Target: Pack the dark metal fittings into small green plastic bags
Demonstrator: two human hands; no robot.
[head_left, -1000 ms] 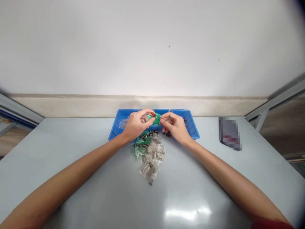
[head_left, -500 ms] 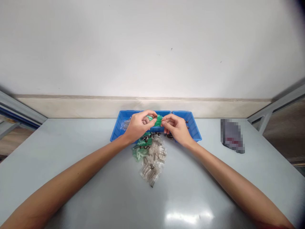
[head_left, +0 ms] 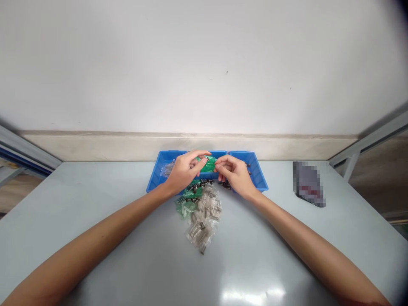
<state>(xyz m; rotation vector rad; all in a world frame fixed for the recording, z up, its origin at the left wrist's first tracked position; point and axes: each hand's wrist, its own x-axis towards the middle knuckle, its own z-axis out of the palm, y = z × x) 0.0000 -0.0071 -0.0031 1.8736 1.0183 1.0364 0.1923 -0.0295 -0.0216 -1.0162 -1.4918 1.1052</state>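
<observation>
My left hand (head_left: 186, 168) is curled over the left and middle bins, its index finger stretched out above the thumb. Something tiny may sit at the thumb tip; I cannot make it out. Facing it, my right hand (head_left: 234, 170) has thumb and forefinger pinched together, and what they grip is too small to name. Between the fingertips shows a green plastic bag (head_left: 208, 165), seemingly inside the middle blue bin (head_left: 218, 154). Just below the hands lie clear bags of metal parts (head_left: 207, 208), green bags (head_left: 186, 208) and loose dark screw-like pieces (head_left: 225, 185).
The left blue bin (head_left: 153, 180) holds a clear bag (head_left: 167, 168). A few dark pieces lie in the right blue bin (head_left: 259, 176). A dark, blurred-out object (head_left: 308, 185) rests on the grey table (head_left: 127, 250) at right. A wall (head_left: 204, 85) stands behind.
The whole view has shifted slightly, so things sit a little lower. Both hands keep nearly the same pose over the bins; the left fingers have shifted slightly.
</observation>
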